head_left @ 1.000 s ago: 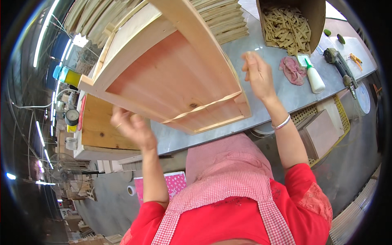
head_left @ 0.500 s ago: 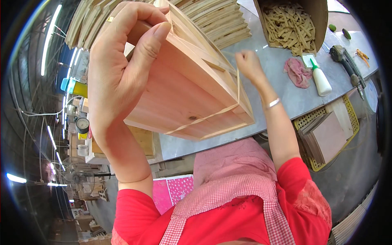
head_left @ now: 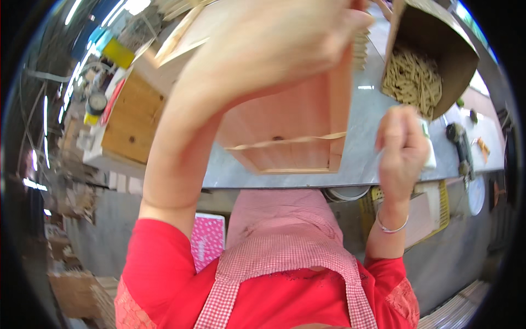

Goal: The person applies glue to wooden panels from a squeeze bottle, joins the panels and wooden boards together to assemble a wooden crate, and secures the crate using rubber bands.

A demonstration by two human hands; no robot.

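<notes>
A pale wooden box (head_left: 274, 118) stands on the grey worktop, its broad panel with a dark knot facing me. A beige band (head_left: 290, 141) is stretched across its lower part. Over the box's top right reaches my left hand (head_left: 290, 46), blurred, with its fingers bent round the upper edge; some fingertips are out of frame. To the right of the box, apart from it, my right hand (head_left: 402, 145) is raised with its fingers curled closed. Motion blur hides whether anything is in it. Partly behind it stands a white bottle (head_left: 430, 153).
At the back right, an open cardboard carton (head_left: 435, 33) holds many beige bands (head_left: 413, 82). A dark hand tool (head_left: 460, 145) lies farther right. Below the table edge is a yellow crate (head_left: 444, 205) with flat boards. A brown wooden panel (head_left: 131, 118) stands at left.
The box has turned to face me more squarely, and my left hand has swung rightward over its top. My right hand has moved right and nearer, away from the box's side.
</notes>
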